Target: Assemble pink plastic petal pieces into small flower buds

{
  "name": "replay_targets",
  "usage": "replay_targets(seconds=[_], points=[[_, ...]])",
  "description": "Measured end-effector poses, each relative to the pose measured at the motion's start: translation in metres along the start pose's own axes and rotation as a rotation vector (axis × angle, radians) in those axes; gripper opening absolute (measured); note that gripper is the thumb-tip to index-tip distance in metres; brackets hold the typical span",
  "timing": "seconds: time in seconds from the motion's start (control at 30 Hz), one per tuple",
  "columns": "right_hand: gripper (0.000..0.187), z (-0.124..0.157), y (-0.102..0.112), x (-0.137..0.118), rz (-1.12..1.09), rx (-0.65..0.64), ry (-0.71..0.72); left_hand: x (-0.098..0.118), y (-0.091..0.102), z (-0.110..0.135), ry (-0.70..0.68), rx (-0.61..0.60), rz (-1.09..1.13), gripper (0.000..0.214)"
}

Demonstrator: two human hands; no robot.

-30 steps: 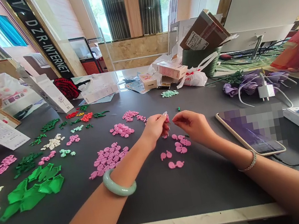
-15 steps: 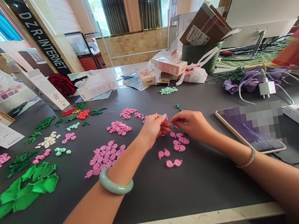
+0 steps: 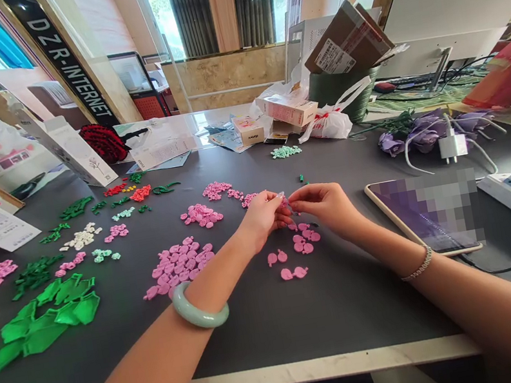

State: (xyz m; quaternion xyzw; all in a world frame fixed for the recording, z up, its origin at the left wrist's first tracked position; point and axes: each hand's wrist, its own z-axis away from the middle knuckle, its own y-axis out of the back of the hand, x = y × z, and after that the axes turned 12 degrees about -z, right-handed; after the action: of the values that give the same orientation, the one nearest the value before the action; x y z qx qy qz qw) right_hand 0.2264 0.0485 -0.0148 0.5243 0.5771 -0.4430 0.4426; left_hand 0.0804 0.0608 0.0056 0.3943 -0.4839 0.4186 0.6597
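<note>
Near the middle of the dark table, my left hand (image 3: 267, 217) is closed in a pinch on a small pink plastic piece (image 3: 285, 202), mostly hidden by the fingers. From the right, the thumb and fingertips of my right hand (image 3: 323, 203) pinch together at that same piece. Just below the hands lie several loose round pink pieces (image 3: 304, 247). A larger spread of round pink pieces (image 3: 182, 264) is to the left of my left wrist, with a smaller pink pile (image 3: 201, 215) behind it. Two tiny green pieces (image 3: 301, 178) lie beyond my right hand.
Bright green leaf-shaped pieces (image 3: 54, 317) and sorted small piles cover the left side. Pale mint pieces (image 3: 286, 151) lie farther back. A phone (image 3: 407, 218), a white charger (image 3: 452, 147) with cables, and purple flowers (image 3: 422, 134) are at the right. Boxes (image 3: 288, 111) and bags line the back.
My right hand's fingertips have come in against the piece at my left hand and pinch tighter. My left hand stays almost in place. The view has tilted slightly.
</note>
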Motion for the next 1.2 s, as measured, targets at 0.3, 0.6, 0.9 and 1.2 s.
replay_targets(seconds=[0.3,0.6,0.9,1.2], points=[[0.025,-0.0006,0.0011,0.0035,-0.142,-0.013,-0.044,-0.0009,-0.0035,0.0013,-0.132,0.056,-0.043,0.019],[0.020,0.0004,0.0004,0.0026,-0.153,0.002,-0.042,-0.0003,-0.0051,0.0033,-0.177,0.087,-0.102,0.019],[0.026,0.0000,0.0010,0.0034,-0.113,-0.002,-0.020,-0.0016,-0.0063,0.0049,-0.264,0.136,-0.211,0.021],[0.028,0.0007,-0.0006,-0.0003,-0.085,-0.001,-0.017,-0.0019,-0.0063,0.0056,-0.307,0.154,-0.276,0.021]])
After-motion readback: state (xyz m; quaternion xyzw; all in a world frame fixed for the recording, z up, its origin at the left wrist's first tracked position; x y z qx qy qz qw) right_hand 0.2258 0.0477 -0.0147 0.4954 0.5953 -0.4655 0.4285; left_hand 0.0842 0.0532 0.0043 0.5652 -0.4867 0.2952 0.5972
